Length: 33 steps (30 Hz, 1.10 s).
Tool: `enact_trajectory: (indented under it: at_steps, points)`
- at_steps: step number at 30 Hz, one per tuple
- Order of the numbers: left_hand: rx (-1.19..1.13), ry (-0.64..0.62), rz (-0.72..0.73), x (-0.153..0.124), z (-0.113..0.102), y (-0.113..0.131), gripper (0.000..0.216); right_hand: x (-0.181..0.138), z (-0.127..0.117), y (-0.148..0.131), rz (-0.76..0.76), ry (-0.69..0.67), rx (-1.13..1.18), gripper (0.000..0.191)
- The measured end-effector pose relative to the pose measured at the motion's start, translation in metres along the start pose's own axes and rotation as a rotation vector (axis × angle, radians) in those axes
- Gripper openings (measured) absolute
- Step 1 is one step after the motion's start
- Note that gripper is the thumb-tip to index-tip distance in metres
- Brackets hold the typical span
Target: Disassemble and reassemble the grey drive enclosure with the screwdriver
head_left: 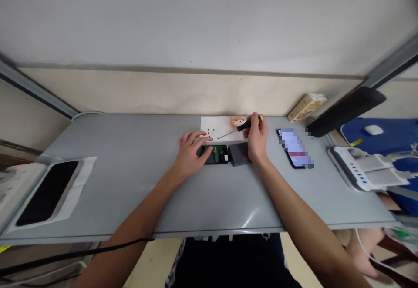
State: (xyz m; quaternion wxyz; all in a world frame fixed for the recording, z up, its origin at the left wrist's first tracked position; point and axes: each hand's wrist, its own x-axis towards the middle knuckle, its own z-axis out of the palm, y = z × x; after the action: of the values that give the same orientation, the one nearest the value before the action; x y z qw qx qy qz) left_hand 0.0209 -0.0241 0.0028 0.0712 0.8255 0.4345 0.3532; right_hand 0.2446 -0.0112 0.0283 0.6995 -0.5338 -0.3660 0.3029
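Note:
My right hand (257, 138) is closed around the handle of a screwdriver (244, 125), black with a yellow end. Its thin shaft slants down to the left, with the tip at a small dark speck over a white paper (220, 125). Several small dark screws (208, 132) lie on that paper, beside a printed orange animal face. My left hand (190, 151) has its fingers spread, the thumb at an opened black device (212, 157) with a green circuit board (216, 152) inside. A dark flat cover (239, 154) lies against the device's right side, partly behind my right wrist.
To the right lie a lit phone (295, 149), a small carton (307, 107), a long black object (346, 109) and a white charging station (355, 170). On the left, a dark-screened phone (47, 192) rests on paper beside a white power strip (19, 188). Another person's leg (364, 249) shows at lower right.

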Motion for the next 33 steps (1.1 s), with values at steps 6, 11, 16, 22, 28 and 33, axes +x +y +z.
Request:
enact_trajectory:
  at_steps: [6, 11, 16, 22, 28, 33]
  points:
    - [-0.073, -0.045, -0.073, 0.001, 0.003, -0.004, 0.015, -0.015, 0.012, 0.003, 0.102, -0.066, 0.093, 0.043]
    - [-0.128, -0.062, -0.134, 0.004, 0.0, -0.006, 0.009, -0.016, 0.012, 0.0, 0.081, -0.096, 0.136, 0.039]
    - [-0.186, -0.095, -0.192, 0.006, 0.001, -0.009, 0.009, -0.016, 0.013, 0.001, 0.068, -0.096, 0.156, 0.041]
    - [-0.229, -0.116, -0.219, 0.007, 0.0, -0.013, 0.01, -0.019, 0.017, 0.004, 0.028, -0.155, 0.148, 0.04]
    - [-0.119, -0.06, -0.155, 0.007, -0.008, -0.018, 0.024, -0.022, 0.015, 0.005, -0.027, -0.212, 0.044, 0.038]
    - [0.009, -0.125, -0.089, 0.005, -0.009, -0.026, 0.03, -0.021, 0.013, 0.008, -0.071, -0.252, -0.023, 0.037]
